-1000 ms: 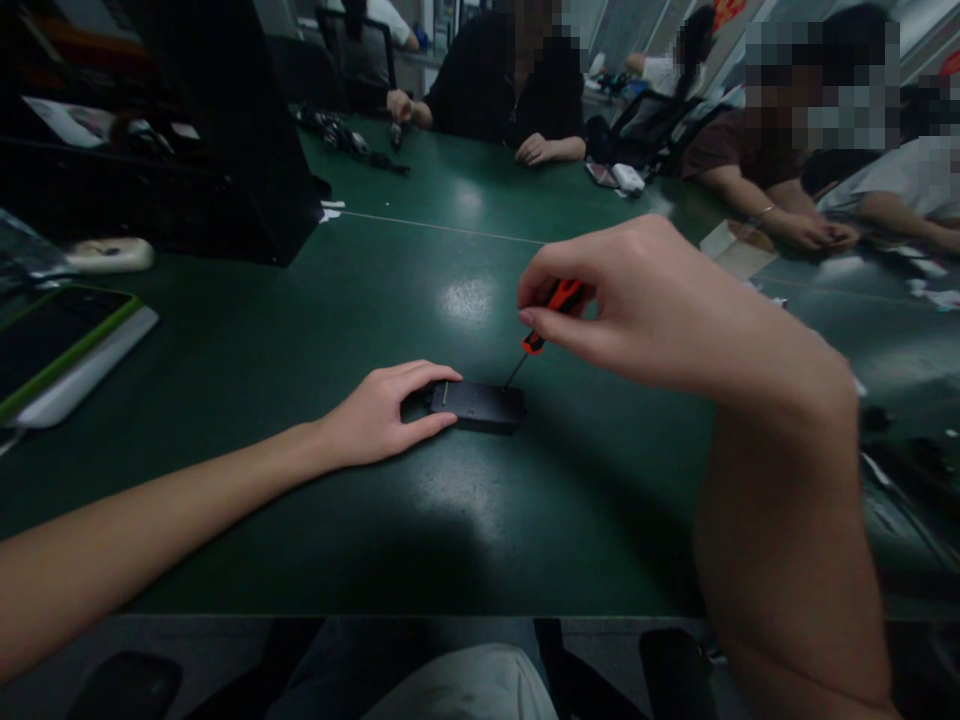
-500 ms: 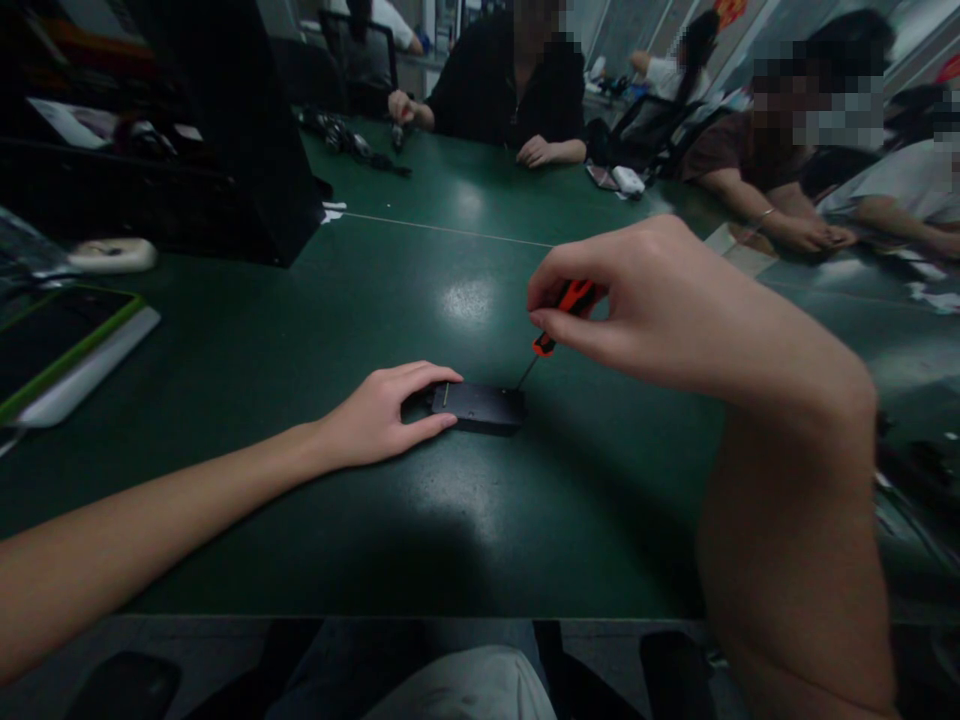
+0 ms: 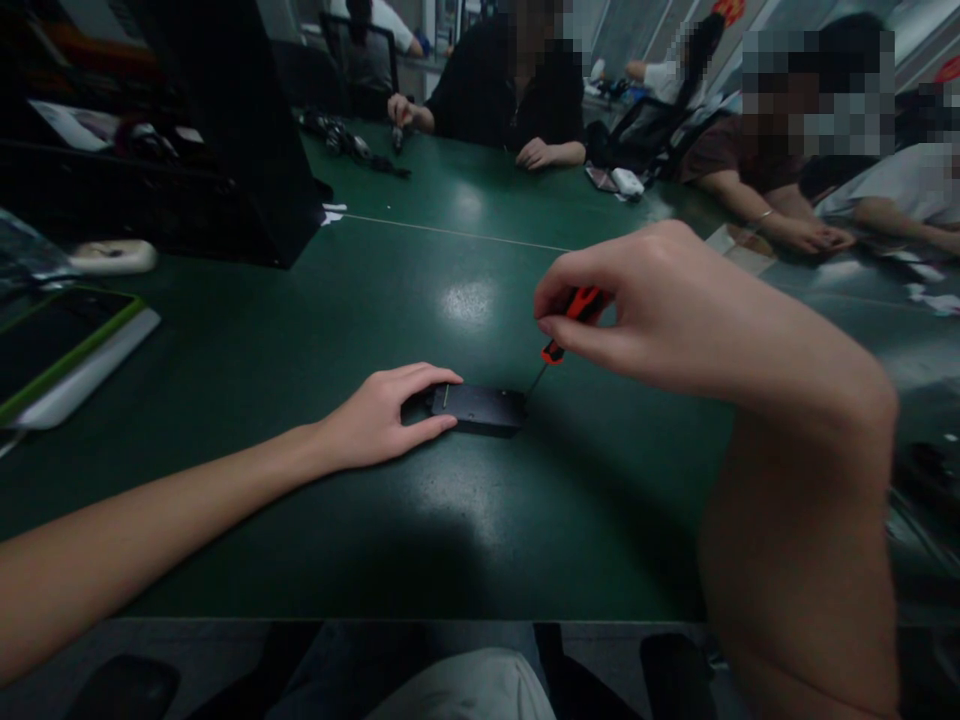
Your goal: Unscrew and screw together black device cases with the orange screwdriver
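A small black rectangular case (image 3: 484,408) lies flat on the green table (image 3: 360,320). My left hand (image 3: 394,415) grips its left end, thumb on the near side and fingers on the far side. Small screw spots show on its top face. Above and to the right, my right hand (image 3: 637,300) is closed round the red and black handle of a screwdriver (image 3: 553,353). The thin shaft slants down to the left, its tip by the right end of the case; whether it touches, I cannot tell.
At the left stand a black shelf unit (image 3: 247,150) and a device with a green rim (image 3: 75,345). Dark cables (image 3: 349,143) lie at the far side. A person in black (image 3: 480,90) sits across, and others sit to the right. The table's near edge (image 3: 420,619) runs below my hands.
My right hand has shifted slightly right, and the screwdriver tip has moved from the case's far right corner to its right end. My left hand and the case stay nearly in place.
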Available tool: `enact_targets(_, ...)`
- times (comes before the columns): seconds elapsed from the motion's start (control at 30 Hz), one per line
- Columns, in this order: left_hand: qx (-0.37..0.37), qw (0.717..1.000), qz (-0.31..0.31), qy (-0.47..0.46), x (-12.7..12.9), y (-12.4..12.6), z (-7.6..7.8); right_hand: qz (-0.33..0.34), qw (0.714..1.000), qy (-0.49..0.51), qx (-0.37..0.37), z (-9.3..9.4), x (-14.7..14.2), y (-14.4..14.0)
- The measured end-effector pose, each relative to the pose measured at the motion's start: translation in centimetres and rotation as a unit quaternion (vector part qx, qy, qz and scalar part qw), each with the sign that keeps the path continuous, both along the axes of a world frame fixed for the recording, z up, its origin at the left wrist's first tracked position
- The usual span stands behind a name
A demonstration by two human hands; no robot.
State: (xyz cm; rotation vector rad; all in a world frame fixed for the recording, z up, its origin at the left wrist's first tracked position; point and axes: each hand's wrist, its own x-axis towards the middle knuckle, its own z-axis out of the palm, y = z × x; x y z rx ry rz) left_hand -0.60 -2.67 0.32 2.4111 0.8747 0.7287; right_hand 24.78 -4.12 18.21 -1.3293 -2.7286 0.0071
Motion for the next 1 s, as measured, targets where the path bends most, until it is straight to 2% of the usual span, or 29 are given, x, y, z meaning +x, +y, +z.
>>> enact_targets(0.2,0.002,1.000,0.001,-0.002,0.01,-0.01,-0.10,0.006,1.000,-0.018,-0.021,-0.39,0.08,0.47)
enact_targets(0.47,-0.007,1.000,-0.005,-0.005,-0.02,0.01,-0.06,-0.016,1.000,0.010,-0.020,0.34,0.31,-0.16)
enact_targets(0.63,-0.005,1.000,-0.004,-0.007,-0.02,0.00,0.00,0.000,1.000,-0.001,-0.030,0.24,0.35,-0.11)
enact_targets(1.0,-0.006,1.000,-0.005,-0.005,-0.02,-0.08,0.09,-0.021,0.999,0.007,-0.035,0.13,0.56,0.18)
